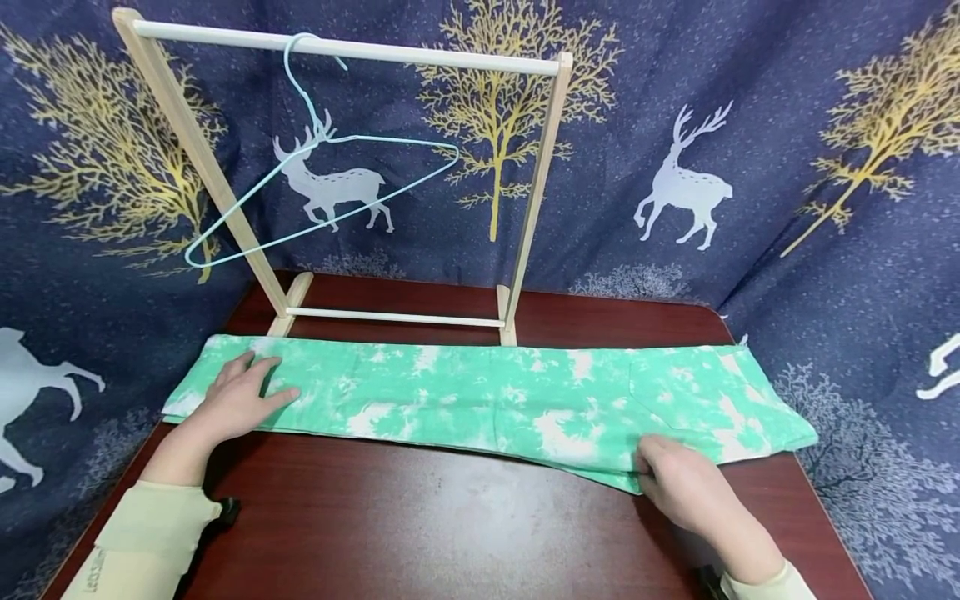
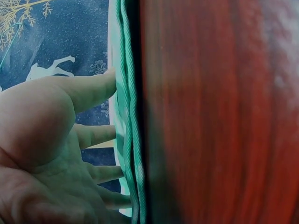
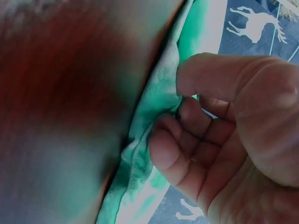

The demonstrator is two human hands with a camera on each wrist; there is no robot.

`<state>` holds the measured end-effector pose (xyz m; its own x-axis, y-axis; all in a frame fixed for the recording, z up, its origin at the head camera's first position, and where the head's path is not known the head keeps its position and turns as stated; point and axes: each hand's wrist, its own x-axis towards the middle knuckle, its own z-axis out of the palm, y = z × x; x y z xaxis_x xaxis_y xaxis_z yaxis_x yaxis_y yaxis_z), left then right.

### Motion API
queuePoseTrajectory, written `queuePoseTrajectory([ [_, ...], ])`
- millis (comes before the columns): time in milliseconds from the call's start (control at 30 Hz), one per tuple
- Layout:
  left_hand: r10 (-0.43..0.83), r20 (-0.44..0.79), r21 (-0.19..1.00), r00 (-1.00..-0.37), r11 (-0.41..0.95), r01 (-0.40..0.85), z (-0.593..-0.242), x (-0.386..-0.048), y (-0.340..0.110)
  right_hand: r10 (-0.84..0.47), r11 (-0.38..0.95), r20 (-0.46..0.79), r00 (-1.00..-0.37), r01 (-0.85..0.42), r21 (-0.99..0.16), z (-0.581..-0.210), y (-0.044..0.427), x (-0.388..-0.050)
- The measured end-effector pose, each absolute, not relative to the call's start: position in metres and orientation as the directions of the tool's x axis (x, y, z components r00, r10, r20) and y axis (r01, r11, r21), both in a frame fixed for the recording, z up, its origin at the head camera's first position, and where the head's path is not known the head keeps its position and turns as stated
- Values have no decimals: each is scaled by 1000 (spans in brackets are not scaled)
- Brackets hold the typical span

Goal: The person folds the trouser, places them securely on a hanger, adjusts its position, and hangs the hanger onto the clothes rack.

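A long, folded green-and-white tie-dye garment (image 1: 450, 396) lies across the table, with a stitched pocket outline toward its right end. Spread over its left end, my left hand (image 1: 243, 396) rests its fingertips on the cloth. The left wrist view shows that hand's thumb and fingers (image 2: 98, 173) extended against the layered green edge. My right hand (image 1: 686, 483) pinches the garment's front edge right of centre. In the right wrist view, the cloth (image 3: 154, 100) bunches at the thumb and curled fingers (image 3: 166, 149) of that hand.
A wooden rack (image 1: 532, 192) stands behind the garment, its feet close to the back edge of the cloth. From its top bar hangs a light-blue hanger (image 1: 330, 218). The dark red table (image 1: 450, 525) meets a navy curtain (image 1: 600, 258) printed with deer and trees.
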<state>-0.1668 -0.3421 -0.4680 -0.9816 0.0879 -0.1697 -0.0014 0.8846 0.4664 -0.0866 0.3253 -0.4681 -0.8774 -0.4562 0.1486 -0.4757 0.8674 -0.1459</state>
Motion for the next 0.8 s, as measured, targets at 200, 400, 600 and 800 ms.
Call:
queuePoseTrajectory([
  [200,90,-176,473,-980,881,-4,-470,-167,-344,-447,875,162,-880,-468,-126,-467,324,-80],
  [400,93,-183,473,-979,881,-5,-469,-167,-343,-510,808,340,-790,-576,-125,-472,340,-71],
  [600,95,-189,469,-977,883,-5,-468,-167,-343,-514,786,418,-749,-606,-121,-474,352,-65],
  [800,97,-193,469,-976,883,-5,-470,-167,-344,-558,756,404,-725,-645,-114,-476,358,-66],
])
